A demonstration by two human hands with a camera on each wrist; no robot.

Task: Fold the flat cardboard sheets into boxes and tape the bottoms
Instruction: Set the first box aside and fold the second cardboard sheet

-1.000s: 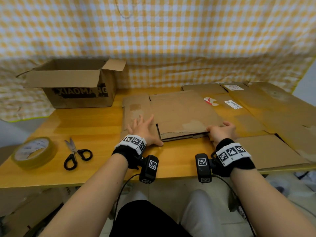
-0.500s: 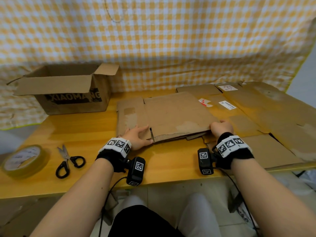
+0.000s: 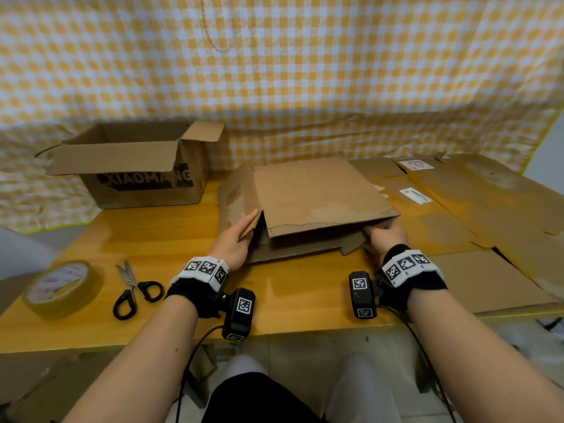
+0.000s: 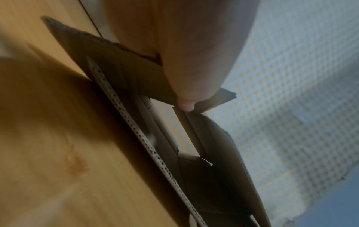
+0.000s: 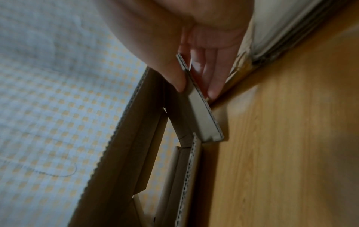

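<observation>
We're at the table, both hands on the flattened cardboard box, which sits at table centre, at 12 o'clock from us, partly opened: its top panel is raised off the bottom layer and the gap faces us. Our left hand grips the box's flap at approx 9 o'clock of the box, thumb on top, fingers under the edge; left wrist view shows the thumb pressed on the flap's corner. Our right hand pinches the flap at the box's 4 o'clock corner; right wrist view shows thumb & fingers clamped either side of a corrugated strip, just above the wood.

More flat cardboard sheets lie overlapped at 2–3 o'clock, covering the table's right side; two carry white labels. The nearest sheet touches or sits under the box's right edge, can't tell which.

An already erected box w/ black "XIAOMANG" print stands at 10 o'clock, top flaps open, well apart from our hands. Scissors, black handles toward us, lie at 8 o'clock, just beside the tape roll lying flat near the table's front-left edge. Yellow-white checked cloth hangs behind everything.
</observation>
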